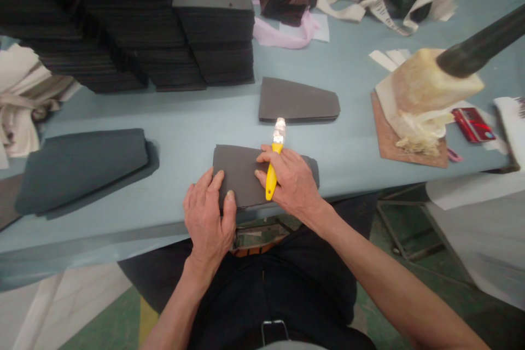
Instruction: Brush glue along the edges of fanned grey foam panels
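Green floor (106,320) is showing at seven o'clock beneath the blue table (184,120); left hand (208,210) is spreading, right hand (296,181) pinching a brush (271,183).

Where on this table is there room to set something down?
Bare tabletop shows between the dark stack at left and the left hand, and between the farther grey stack and brown board. Tall piles crowd the back left.

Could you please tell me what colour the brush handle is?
The brush handle is yellow; the head view shows it best.
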The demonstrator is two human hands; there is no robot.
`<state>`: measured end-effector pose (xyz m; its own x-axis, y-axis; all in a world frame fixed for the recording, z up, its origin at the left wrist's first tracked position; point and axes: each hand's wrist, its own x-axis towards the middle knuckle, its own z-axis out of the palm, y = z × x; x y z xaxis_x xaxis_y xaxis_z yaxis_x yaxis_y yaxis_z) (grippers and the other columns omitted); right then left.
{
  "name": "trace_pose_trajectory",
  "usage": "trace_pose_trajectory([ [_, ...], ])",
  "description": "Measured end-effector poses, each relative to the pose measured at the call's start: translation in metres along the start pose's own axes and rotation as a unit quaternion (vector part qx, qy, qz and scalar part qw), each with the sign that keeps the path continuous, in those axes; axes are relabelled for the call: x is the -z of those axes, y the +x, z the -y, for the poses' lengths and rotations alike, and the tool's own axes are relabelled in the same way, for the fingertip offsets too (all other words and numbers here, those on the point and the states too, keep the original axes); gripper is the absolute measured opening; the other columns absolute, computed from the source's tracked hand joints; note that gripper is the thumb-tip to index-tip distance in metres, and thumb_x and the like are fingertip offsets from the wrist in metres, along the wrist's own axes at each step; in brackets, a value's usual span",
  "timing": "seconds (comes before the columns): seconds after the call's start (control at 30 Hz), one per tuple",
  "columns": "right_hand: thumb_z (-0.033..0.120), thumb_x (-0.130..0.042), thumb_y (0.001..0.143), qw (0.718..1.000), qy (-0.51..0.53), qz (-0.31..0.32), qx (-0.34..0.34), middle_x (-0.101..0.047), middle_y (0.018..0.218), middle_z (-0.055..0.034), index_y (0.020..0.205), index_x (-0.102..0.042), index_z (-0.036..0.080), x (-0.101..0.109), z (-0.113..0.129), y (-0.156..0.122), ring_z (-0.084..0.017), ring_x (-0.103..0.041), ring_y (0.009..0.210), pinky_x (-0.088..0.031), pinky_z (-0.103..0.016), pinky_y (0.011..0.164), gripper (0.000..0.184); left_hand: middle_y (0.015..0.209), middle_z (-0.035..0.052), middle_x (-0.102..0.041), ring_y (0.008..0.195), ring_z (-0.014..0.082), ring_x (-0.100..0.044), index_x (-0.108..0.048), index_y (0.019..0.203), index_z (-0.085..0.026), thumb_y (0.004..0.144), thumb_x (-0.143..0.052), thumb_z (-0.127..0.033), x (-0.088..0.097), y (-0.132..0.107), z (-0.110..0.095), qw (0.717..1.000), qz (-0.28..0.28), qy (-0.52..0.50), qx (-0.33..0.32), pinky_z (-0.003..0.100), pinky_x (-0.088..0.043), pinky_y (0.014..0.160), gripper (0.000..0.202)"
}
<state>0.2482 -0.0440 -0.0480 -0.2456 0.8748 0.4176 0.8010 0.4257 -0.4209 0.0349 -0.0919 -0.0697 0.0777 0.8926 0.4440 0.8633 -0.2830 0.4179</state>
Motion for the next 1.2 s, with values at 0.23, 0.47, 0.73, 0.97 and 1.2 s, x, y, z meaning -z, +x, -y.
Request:
trace_pose_trajectory([
  [0.23,0.027,-0.066,0.103,1.000,-0.011,-0.013,0.012,-0.078,0.139,-0.0161,0.117,-0.068,0.021,0.000,0.000,0.000,-0.034,-0.075,0.117,-0.058,-0.049,0.103,0.015,0.155,0.0227,-0.065,0.144,0.0374,-0.063,-0.060,0.151,-0.018,0.112,-0.052,-0.037,0.005,0.000,0.002,1.000,0.013,-0.018,-0.001,0.059,-0.046,0.124,0.044],
  [0.47,0.026,-0.067,0.102,0.999,-0.014,-0.023,0.019,-0.078,0.137,-0.0156,0.117,-0.067,0.020,-0.001,-0.001,0.000,-0.034,-0.076,0.115,-0.059,-0.049,0.102,0.016,0.158,0.0217,-0.062,0.146,0.0367,-0.061,-0.059,0.152,-0.020,0.112,-0.054,-0.036,0.009,0.003,0.003,0.999,0.023,-0.033,-0.003,0.059,-0.048,0.123,0.043],
  [0.73,0.026,-0.068,0.102,0.999,-0.015,-0.028,0.031,-0.079,0.135,-0.0166,0.117,-0.066,0.019,0.001,0.000,0.000,-0.035,-0.076,0.113,-0.061,-0.049,0.099,0.016,0.158,0.0187,-0.062,0.149,0.0303,-0.059,-0.062,0.147,-0.022,0.112,-0.057,-0.035,0.018,0.002,0.004,0.996,0.031,-0.080,0.020,0.054,-0.049,0.126,0.038],
  [0.97,0.026,-0.069,0.102,0.998,-0.027,-0.033,0.056,-0.079,0.132,-0.0186,0.116,-0.063,0.019,-0.001,-0.005,-0.004,-0.037,-0.078,0.107,-0.062,-0.051,0.094,0.017,0.154,0.0166,-0.067,0.145,0.0273,-0.063,-0.062,0.144,-0.023,0.110,-0.060,-0.034,0.038,0.008,0.025,1.000,0.018,-0.011,0.007,0.049,-0.056,0.121,0.036],
  [1.2,0.027,-0.069,0.102,0.997,-0.030,-0.033,0.063,-0.079,0.132,-0.0181,0.115,-0.062,0.020,-0.002,-0.006,-0.004,-0.034,-0.078,0.109,-0.062,-0.048,0.096,0.016,0.149,0.0143,-0.071,0.143,0.0323,-0.064,-0.066,0.139,-0.025,0.107,-0.063,-0.045,0.098,0.047,0.094,0.997,-0.009,0.079,0.023,0.056,-0.052,0.123,0.039],
])
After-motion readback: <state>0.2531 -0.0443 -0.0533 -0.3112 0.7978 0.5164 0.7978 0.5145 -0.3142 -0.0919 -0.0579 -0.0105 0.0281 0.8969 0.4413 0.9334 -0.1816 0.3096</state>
